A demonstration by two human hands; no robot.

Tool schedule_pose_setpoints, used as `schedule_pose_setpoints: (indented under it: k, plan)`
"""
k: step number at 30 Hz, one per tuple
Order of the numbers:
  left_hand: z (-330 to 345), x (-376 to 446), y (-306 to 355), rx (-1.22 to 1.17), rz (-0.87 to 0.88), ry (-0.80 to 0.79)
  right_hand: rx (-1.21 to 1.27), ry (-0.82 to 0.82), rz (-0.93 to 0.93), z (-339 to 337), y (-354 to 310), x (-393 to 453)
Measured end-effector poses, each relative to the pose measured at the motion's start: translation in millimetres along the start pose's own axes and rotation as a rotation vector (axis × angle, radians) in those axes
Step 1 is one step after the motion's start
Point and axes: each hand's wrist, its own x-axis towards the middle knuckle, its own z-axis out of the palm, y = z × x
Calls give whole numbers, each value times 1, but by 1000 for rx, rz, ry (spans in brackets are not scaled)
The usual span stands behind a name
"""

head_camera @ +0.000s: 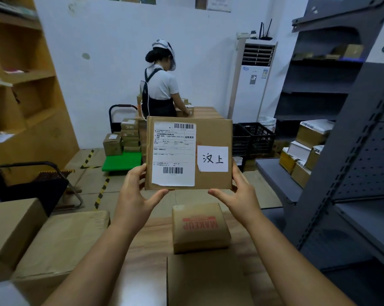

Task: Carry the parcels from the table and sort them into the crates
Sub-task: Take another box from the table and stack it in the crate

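I have the flat parcel (pixel 211 129) lifted up in front of me, its labelled face toward the camera, above the tabletop (pixel 147 250); the left hand (pixel 134 195) pinches its lower left corner, thumb under the bottom edge and fingers behind, and the right hand (pixel 239 192) does the same at the lower right corner; so each grip is closed on the parcel, not spread. The shipping label (pixel 174 153) and the white handwritten tag (pixel 212 159) both read clearly from here; I judge this to be the reading step, before I choose a crate. To do it well I would hold the parcel level and steady until the tag is read, then match it to a crate; the black crates (pixel 253 138) stand on the floor well ahead, beyond the parcel's right edge. The hold is only at the lower corners, so I would shift the fingers further up the sides before walking; a smaller box printed MAKEUP (pixel 198 228) waits on the tabletop below. Another person (pixel 161 85) works at a far table.
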Motion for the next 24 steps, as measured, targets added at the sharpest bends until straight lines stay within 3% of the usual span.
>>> schedule_pose_setpoints:
  k: [5, 12, 18, 24]
  plan:
    - [-17, -8, 3, 11, 23, 25, 7, -4, -52, 6, -14, -2]
    - [-69, -30, 26, 90, -31, 193, 131, -94, -198, 29, -51, 5]
    - [-140, -87, 45, 245, -133, 356, 186, -297, -306, 86, -86, -9]
    - [-238, -185, 58, 432, -264, 606, 359, -573, -408, 190, -154, -69]
